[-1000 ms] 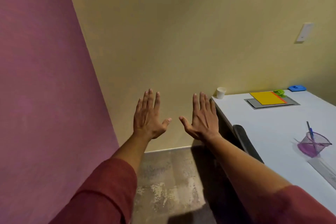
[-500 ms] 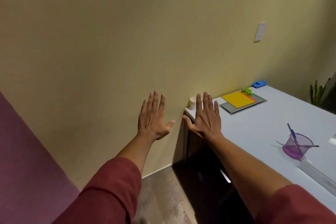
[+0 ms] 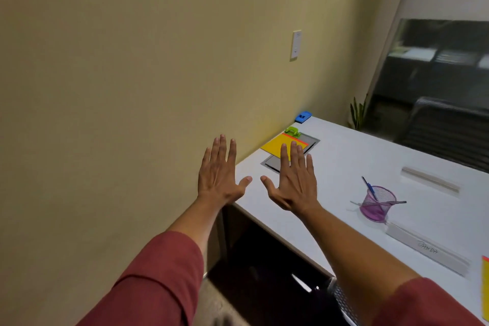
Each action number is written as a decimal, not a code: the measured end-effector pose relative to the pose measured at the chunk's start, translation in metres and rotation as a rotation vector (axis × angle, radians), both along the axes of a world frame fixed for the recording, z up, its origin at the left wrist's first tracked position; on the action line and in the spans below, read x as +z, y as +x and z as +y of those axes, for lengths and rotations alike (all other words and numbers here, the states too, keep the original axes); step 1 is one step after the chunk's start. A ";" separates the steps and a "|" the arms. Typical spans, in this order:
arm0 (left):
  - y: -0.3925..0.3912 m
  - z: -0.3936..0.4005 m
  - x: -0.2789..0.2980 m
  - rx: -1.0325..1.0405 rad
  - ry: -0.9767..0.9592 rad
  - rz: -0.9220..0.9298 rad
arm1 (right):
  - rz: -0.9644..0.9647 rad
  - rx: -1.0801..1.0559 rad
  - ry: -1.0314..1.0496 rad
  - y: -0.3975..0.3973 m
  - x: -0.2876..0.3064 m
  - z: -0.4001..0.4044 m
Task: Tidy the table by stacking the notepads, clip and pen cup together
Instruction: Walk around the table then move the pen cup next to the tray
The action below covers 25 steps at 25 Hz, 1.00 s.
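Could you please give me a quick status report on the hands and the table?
Left hand and right hand open, holding nothing. Yellow notepad, green clip, pen cup untouched, apart. Nothing in the way.

Both hands raised flat, palms away, holding nothing.

The left hand (image 3: 219, 174) and right hand (image 3: 293, 180) are held out side by side, backs toward the camera, fingers straight and pointing up, thumbs spread toward each other without touching. Both forearms are bare, with red sleeves (image 3: 158, 280) pushed up near the elbows.
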<state>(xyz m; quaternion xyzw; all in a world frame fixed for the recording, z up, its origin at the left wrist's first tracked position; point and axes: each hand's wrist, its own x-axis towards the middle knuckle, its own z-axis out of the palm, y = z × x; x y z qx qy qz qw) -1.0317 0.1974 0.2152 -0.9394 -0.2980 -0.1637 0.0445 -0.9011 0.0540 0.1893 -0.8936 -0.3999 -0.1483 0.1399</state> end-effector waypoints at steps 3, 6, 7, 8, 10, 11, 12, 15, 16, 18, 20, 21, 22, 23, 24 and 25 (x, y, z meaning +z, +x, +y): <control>0.050 0.029 -0.006 -0.142 0.013 0.003 | -0.007 -0.129 0.001 0.030 -0.006 0.012; 0.095 0.052 -0.008 -0.289 0.003 0.013 | -0.006 -0.263 0.005 0.052 -0.009 0.021; 0.107 0.056 -0.009 -0.339 -0.009 0.016 | 0.005 -0.310 0.011 0.058 -0.010 0.022; 0.121 0.061 -0.010 -0.393 -0.016 0.020 | 0.018 -0.366 0.019 0.064 -0.011 0.023; 0.144 0.064 -0.019 -0.484 -0.035 0.032 | 0.042 -0.455 0.025 0.070 -0.018 0.021; 0.155 0.063 -0.025 -0.528 -0.054 0.051 | 0.062 -0.494 0.020 0.072 -0.023 0.017; 0.163 0.060 -0.030 -0.564 -0.067 0.073 | 0.080 -0.532 0.018 0.073 -0.027 0.013; 0.193 0.045 -0.048 -0.660 -0.104 0.090 | 0.107 -0.649 0.024 0.081 -0.038 -0.005; 0.203 0.038 -0.052 -0.695 -0.128 0.099 | 0.118 -0.685 0.024 0.084 -0.041 -0.012; 0.222 0.021 -0.063 -0.766 -0.179 0.123 | 0.137 -0.757 0.034 0.093 -0.050 -0.028; 0.238 0.004 -0.073 -0.827 -0.222 0.146 | 0.153 -0.821 0.040 0.102 -0.059 -0.045; 0.246 -0.005 -0.078 -0.852 -0.239 0.159 | 0.161 -0.852 0.046 0.109 -0.064 -0.052; 0.254 -0.015 -0.083 -0.873 -0.253 0.168 | 0.174 -0.881 0.054 0.116 -0.068 -0.060; 0.263 -0.024 -0.089 -0.892 -0.270 0.181 | 0.196 -0.908 0.063 0.125 -0.073 -0.068; 0.271 -0.034 -0.095 -0.905 -0.293 0.199 | 0.221 -0.929 0.068 0.134 -0.078 -0.075; 0.279 -0.042 -0.100 -0.910 -0.317 0.224 | 0.249 -0.946 0.074 0.142 -0.082 -0.082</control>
